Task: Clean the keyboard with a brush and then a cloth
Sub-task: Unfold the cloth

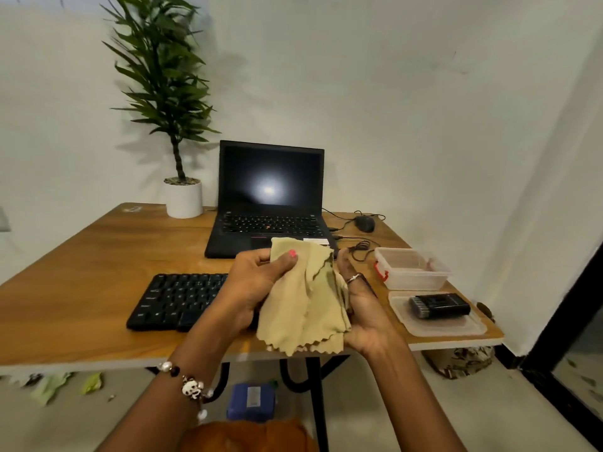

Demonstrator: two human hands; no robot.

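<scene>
A tan cloth (pixel 303 305) with a zigzag edge hangs between both hands above the table's front edge. My left hand (pixel 257 282) pinches its upper left part with the thumb on top. My right hand (pixel 362 305) holds the cloth's right side, fingers curled round it. A black keyboard (pixel 176 301) lies flat on the wooden table (pixel 81 288) below and left of my hands; its right end is hidden behind my left hand and the cloth. No brush is plainly visible.
An open black laptop (pixel 270 203) stands at the back, with a potted plant (pixel 182 197) to its left and a wired mouse (pixel 364 223) to its right. A clear plastic box (pixel 412 269) and a lid holding a black case (pixel 439 306) sit at the right.
</scene>
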